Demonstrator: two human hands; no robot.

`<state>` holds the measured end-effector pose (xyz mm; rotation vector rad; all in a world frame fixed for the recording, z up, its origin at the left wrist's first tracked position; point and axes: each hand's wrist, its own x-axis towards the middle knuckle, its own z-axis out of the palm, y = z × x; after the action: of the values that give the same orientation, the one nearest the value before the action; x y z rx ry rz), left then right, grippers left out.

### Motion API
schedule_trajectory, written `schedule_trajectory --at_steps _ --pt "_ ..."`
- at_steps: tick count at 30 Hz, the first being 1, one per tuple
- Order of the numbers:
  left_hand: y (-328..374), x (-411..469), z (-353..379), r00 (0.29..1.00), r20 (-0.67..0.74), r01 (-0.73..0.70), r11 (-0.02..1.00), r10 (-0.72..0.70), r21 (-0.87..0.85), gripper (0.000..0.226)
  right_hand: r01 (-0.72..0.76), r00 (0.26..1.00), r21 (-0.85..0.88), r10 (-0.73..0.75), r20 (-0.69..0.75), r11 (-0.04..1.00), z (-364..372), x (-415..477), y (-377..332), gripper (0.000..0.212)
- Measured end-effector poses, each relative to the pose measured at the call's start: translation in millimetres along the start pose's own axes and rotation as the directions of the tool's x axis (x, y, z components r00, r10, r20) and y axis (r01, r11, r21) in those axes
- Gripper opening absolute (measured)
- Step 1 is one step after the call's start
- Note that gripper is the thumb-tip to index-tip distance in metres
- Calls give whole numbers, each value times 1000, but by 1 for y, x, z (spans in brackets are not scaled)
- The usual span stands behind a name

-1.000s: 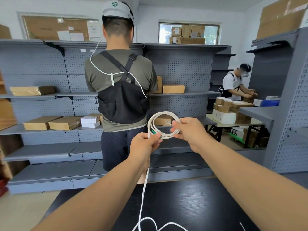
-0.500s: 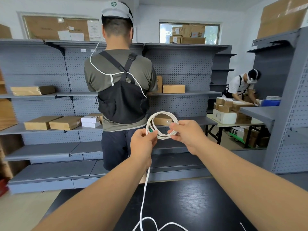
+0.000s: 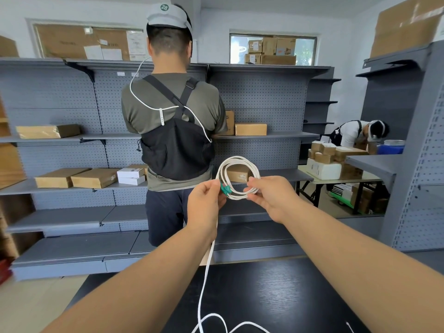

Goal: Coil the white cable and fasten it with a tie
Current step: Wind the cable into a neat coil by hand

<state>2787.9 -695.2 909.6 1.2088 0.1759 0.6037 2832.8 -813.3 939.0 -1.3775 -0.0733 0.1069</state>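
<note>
A white cable is wound into a small round coil of several loops, held up in the air at chest height. My left hand pinches the coil's left side, where a green tie shows against the loops. My right hand grips the coil's lower right side. From under my left hand the loose rest of the cable hangs straight down and curls on the black table.
A person with a black harness stands close beyond the table, back turned, facing grey shelves with cardboard boxes. Another person bends over boxes at the right. A grey shelf unit rises at the right.
Both hands have drawn closer together on the coil. My left hand rose to the coil's left side, and the green tie now shows plainly there.
</note>
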Motion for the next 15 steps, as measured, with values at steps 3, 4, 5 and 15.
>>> schedule_trajectory --at_steps 3,4,5,15 --pt "-1 2 1 997 -75 -30 997 35 66 15 -5 1000 -16 4 -11 1000 2 -1 2 17" --pt "-2 2 2 994 -101 -38 996 46 83 15 -3 1000 -20 3 -11 1000 3 -2 2 18" --pt "-2 3 2 991 -120 -43 994 54 96 14 2 1000 -25 -2 -12 1000 4 -2 3 19" --pt "-3 3 6 974 -172 -83 938 148 337 19 82 996 -110 -85 -20 991 9 -6 6 16"
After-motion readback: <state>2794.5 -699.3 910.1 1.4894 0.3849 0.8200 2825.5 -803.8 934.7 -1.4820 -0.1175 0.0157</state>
